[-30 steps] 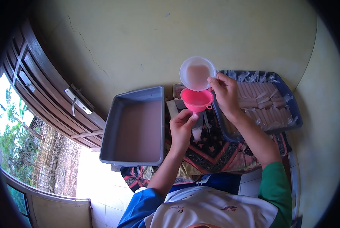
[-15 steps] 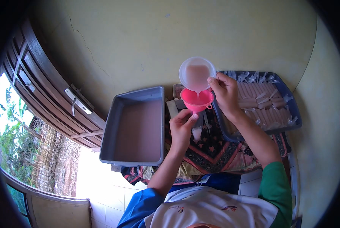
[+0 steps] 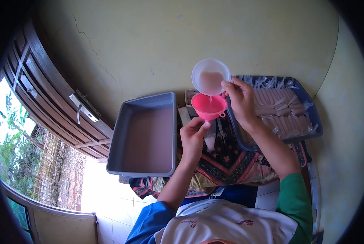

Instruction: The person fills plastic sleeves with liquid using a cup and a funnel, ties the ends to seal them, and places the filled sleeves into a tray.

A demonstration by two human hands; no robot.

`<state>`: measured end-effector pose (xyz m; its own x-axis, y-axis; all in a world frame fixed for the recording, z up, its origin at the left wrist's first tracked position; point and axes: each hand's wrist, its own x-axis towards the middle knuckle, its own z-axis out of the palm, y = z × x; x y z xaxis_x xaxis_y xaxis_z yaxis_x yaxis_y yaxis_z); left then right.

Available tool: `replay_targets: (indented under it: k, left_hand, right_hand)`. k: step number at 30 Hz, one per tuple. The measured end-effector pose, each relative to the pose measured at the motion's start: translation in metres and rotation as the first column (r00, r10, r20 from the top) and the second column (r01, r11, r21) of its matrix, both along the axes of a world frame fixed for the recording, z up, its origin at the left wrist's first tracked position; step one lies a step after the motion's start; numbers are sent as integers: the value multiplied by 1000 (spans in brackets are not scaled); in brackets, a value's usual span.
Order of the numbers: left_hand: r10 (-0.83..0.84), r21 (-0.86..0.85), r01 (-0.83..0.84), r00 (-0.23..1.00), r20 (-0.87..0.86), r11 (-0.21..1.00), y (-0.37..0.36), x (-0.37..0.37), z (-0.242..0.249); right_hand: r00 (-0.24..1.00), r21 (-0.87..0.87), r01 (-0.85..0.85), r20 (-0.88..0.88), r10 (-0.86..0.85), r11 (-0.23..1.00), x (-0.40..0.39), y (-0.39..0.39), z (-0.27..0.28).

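My right hand [image 3: 239, 101] grips the rim of a translucent plastic cup [image 3: 209, 67], tilted over a pink funnel [image 3: 209, 109]. A thin stream of pinkish-brown liquid runs from the cup into the funnel. Fingers and thumb of my left hand [image 3: 193, 137] are closed around the funnel's spout. Below the spout hangs a clear plastic bag [image 3: 210, 142] with some pale liquid at its bottom; its mouth is hidden by my fingers. To the left stands a grey tub [image 3: 174, 134] holding a broad pool of the same-coloured liquid.
On the right, a dark blue tub [image 3: 318, 132] holds many filled plastic tubes [image 3: 285, 101] with tied ends. A patterned cloth [image 3: 231, 173] covers the table, and a slim metal tool [image 3: 221, 132] lies behind the bag. An open wooden door [image 3: 47, 93] is at the left.
The funnel and my left hand have shifted slightly left and up. Less liquid shows in the tilted cup, and the stream is thinner.
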<state>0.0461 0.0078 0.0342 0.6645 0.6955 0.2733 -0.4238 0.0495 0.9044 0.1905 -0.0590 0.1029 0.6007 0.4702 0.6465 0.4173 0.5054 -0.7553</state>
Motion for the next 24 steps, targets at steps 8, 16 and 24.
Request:
replay_targets:
  k: [8,16,24]
  left_hand:
    - [114,-30,-113,993,23,993,8,-11,-9]
    - [176,-41,-173,981,86,984,11,-18,-5]
    - [160,-86,-153,983,86,985,10,-17,-12]
  right_hand:
    - [891,142,-105,-427,156,984,-6,4,-35]
    - [849,28,-87,-521,89,996,-35,12,-107]
    - [804,-241,-174,-594,-4,955,-35,26,-185]
